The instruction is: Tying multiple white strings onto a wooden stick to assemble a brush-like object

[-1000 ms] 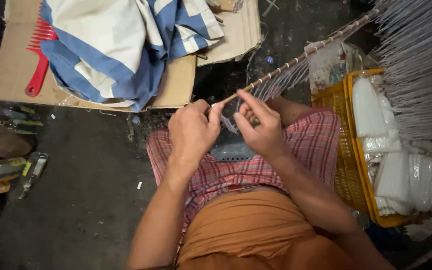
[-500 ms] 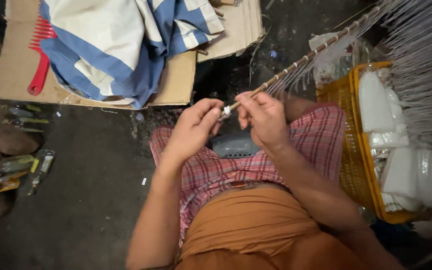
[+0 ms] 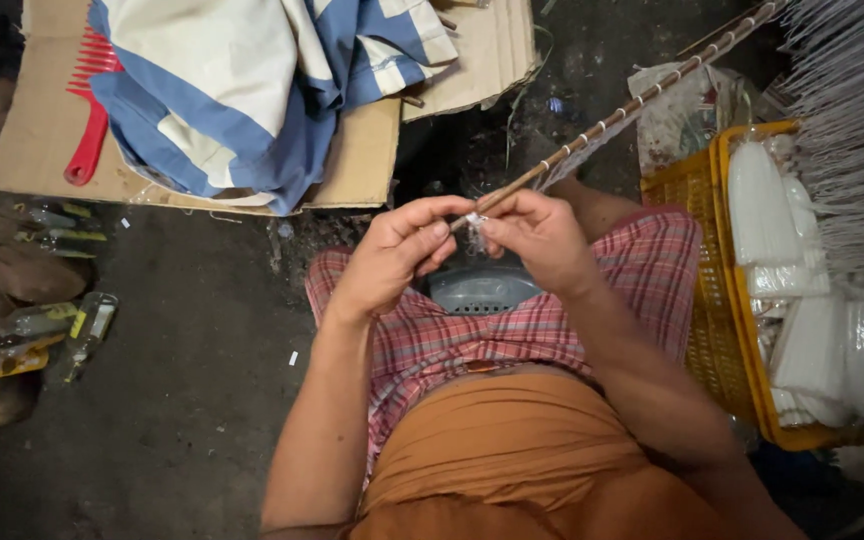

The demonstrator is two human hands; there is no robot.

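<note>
A long thin stick [image 3: 632, 105] with pale bindings along it runs from the upper right down to my hands, and white fibres hang from it. My left hand [image 3: 392, 255] pinches the stick's near tip with thumb and fingers. My right hand [image 3: 542, 235] grips the stick just behind that tip, where a bit of pale thread [image 3: 473, 224] shows between the fingers. Both hands sit above my lap, over a red checked cloth [image 3: 512, 330] and a grey slotted plastic stool [image 3: 482, 290].
A yellow plastic basket [image 3: 697, 300] of white bundles stands at my right. Cardboard [image 3: 42, 130] at the back holds a blue-and-white cloth [image 3: 242, 90] and a red comb [image 3: 90, 110]. Small glass bottles [image 3: 87, 325] and brown husks lie on the dark floor at left.
The view shifted and my hands drifted slightly right. My fingers have closed together on the stick's tip, where before the right forefinger was raised.
</note>
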